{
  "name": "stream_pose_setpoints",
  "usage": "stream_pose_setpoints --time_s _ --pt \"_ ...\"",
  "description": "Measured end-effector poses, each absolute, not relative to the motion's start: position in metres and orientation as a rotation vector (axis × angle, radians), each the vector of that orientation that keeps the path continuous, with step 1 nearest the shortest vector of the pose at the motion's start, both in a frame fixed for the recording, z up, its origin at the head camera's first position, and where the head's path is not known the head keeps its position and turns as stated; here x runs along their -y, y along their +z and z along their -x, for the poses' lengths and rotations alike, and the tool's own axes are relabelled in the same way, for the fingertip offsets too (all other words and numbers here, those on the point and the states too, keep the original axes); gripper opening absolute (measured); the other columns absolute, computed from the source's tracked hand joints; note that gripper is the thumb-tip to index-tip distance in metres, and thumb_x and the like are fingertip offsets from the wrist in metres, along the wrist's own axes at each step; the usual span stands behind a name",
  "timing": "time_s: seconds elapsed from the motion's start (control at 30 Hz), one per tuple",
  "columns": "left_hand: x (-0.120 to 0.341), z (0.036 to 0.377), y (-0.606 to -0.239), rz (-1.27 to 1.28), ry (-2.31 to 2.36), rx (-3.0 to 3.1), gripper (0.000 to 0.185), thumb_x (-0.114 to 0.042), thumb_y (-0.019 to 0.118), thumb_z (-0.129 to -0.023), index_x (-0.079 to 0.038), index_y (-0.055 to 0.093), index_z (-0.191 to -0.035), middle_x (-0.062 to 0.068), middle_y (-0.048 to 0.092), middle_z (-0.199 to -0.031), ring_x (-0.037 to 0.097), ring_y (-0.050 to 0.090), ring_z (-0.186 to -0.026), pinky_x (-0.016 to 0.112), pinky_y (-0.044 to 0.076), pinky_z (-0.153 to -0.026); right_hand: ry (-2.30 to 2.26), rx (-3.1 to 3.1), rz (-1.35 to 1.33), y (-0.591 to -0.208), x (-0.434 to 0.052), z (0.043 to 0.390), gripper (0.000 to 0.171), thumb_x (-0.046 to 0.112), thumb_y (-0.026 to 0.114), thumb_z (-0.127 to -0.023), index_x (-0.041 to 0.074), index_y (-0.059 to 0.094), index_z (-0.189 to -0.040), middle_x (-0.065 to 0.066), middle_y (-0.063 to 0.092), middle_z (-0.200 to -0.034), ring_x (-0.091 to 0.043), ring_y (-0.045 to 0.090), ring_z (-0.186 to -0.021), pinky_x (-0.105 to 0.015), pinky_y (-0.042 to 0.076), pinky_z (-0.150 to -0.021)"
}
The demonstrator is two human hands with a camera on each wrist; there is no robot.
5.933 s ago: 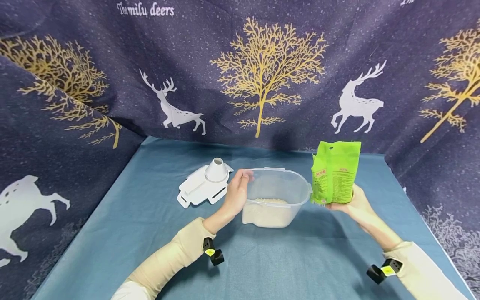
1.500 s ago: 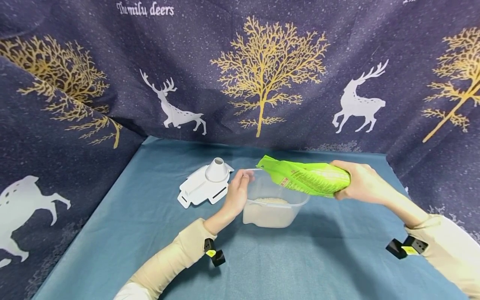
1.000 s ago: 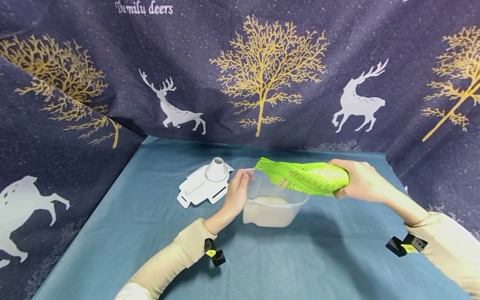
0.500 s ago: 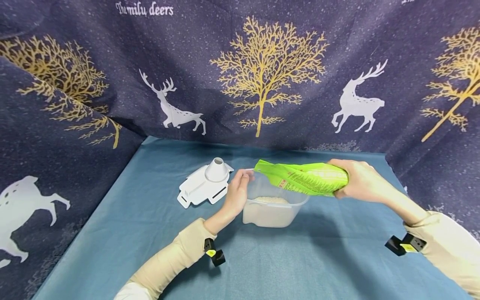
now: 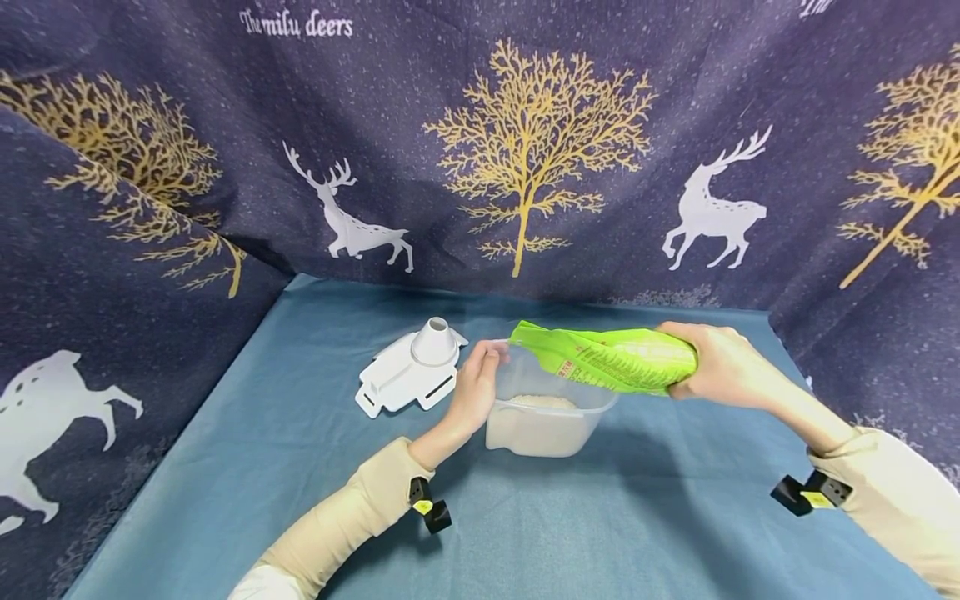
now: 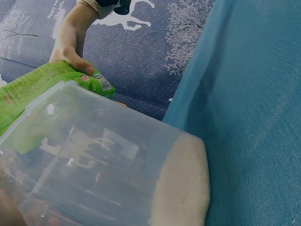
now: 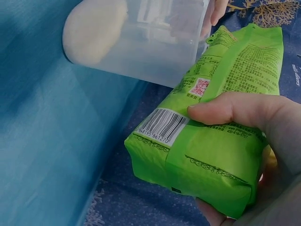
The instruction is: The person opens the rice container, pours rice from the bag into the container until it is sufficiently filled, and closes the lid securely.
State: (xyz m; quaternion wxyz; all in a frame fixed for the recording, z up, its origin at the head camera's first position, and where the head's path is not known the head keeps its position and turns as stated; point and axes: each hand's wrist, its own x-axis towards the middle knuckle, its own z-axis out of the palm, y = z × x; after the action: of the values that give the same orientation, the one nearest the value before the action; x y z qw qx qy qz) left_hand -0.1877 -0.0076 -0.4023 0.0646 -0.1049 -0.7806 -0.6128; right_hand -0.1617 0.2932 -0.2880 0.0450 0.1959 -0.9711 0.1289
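A clear plastic container (image 5: 551, 412) (image 6: 94, 165) (image 7: 155, 42) with white rice (image 5: 542, 402) in its bottom stands mid-table. My left hand (image 5: 474, 392) grips its left rim. My right hand (image 5: 720, 362) (image 7: 254, 136) grips the bottom end of a green bag (image 5: 611, 358) (image 7: 225, 127) (image 6: 28, 89), which lies tipped nearly level over the container, its top end pointing left above the opening. No grains show leaving the bag.
A white lid with a funnel-like spout (image 5: 411, 373) lies on the blue tablecloth (image 5: 300, 467) left of the container. Dark curtains with deer and golden trees (image 5: 525, 150) close off the back and both sides. Blue cloth lies bare in front of the container.
Six seconds ago my right hand held the bag upright at the container's right. It has since tipped it sideways over the opening. Over the last second it barely moved.
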Motion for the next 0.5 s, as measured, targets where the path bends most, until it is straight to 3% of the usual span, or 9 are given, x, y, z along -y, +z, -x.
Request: stream_pose_setpoints --time_s 0.5 --pt "0.0071 0.1875 -0.4012 0.302 -1.852 2.361 0.031 -0.018 0.034 -0.103 -0.002 0.059 -0.114 0.019 0.069 -0.111 0.033 0.063 -0.112 0.049 0.044 -0.099 0.418 2.962 -0.592 -0.2891 -0.294 0.1599 0.063 0.009 0.084 -0.051 0.016 0.064 -0.111 0.001 0.064 -0.084 -0.014 0.05 -0.069 -0.031 0.039 -0.059"
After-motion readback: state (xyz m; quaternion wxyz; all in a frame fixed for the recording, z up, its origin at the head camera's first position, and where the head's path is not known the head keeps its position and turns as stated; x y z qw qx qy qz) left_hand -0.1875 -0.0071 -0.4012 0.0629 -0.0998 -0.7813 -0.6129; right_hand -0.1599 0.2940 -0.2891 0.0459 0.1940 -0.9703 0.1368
